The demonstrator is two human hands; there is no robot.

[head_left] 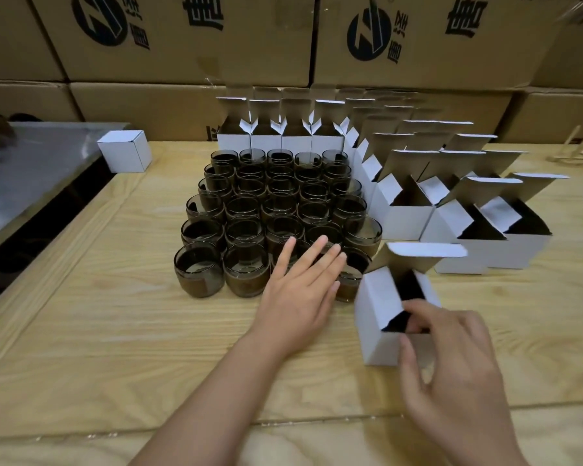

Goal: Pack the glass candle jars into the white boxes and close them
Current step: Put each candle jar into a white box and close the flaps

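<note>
Several dark glass candle jars point(246, 210) stand packed in rows on the wooden table point(115, 331). My left hand point(300, 290) lies flat with straight fingers over the front-row jars near the right of the block. An open white box point(381, 317) stands just right of the jars, its lid flap raised. My right hand point(451, 364) holds this box at its front rim, thumb on the outside wall and fingers curled over the edge into the opening. Whether a jar is inside the box is hidden.
Several open white boxes point(458, 223) stand in rows behind and to the right of the jars. One closed white box point(125, 151) sits at the table's far left by a steel surface point(31, 169). Large brown cartons point(182, 38) wall the back.
</note>
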